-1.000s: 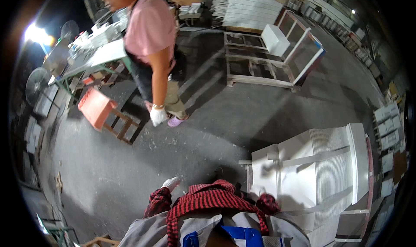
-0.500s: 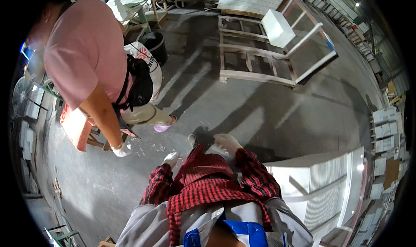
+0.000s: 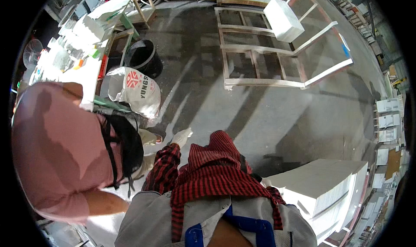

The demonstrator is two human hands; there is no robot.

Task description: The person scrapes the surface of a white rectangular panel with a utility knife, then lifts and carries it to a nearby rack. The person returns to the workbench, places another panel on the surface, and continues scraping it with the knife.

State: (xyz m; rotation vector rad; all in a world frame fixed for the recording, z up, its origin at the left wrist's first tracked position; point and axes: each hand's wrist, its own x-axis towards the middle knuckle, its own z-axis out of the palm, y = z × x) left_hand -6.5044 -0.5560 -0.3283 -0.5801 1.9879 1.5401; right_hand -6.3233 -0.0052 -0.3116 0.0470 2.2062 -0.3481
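Apron (image 3: 212, 184): red/blk stripes, matching straps (image 3: 177, 219) at both sides of its near edge. Lt-grey shirt (image 3: 143, 221) on wearer's side of apron, w/ bright blue trim (image 3: 256, 232) at neck opening. L sleeve (image 3: 162, 166), left of apron: red/blk check. R sleeve (image 3: 276, 196), right of apron: red/blk too, partly hidden. L hand (image 3: 182, 136), left of apron's far end: white glove (image 3: 178, 139).

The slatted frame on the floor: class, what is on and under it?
A white block sits on the slatted frame, toward its right end. Grey floor shows through the gaps; whatever lies directly under the slats and block is covered.
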